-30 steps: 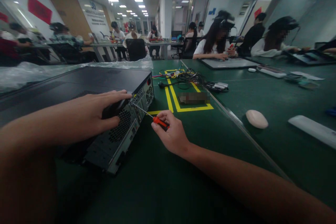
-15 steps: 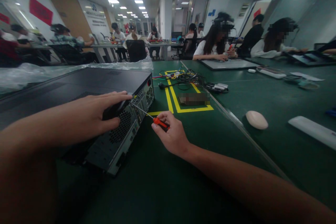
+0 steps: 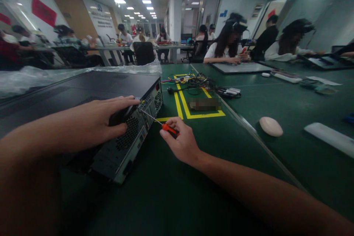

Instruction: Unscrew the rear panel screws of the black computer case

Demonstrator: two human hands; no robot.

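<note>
A black desktop computer case (image 3: 110,84) lies on its side on the green table (image 3: 193,184), its rear panel facing right. My left hand (image 3: 102,121) rests over the top rear edge of the case, fingers wrapped round that edge. My right hand (image 3: 181,142) pinches the red handle of a small screwdriver (image 3: 159,121). The thin shaft runs up and left, and its tip touches the rear panel close to my left fingertips.
Yellow tape (image 3: 190,112) marks a rectangle behind the case, with a tangle of cables (image 3: 199,81) beyond it. A white mouse (image 3: 271,126) and a white keyboard (image 3: 329,138) lie to the right. Clear plastic wrap (image 3: 41,75) lies behind the case. Other people sit working at the far tables.
</note>
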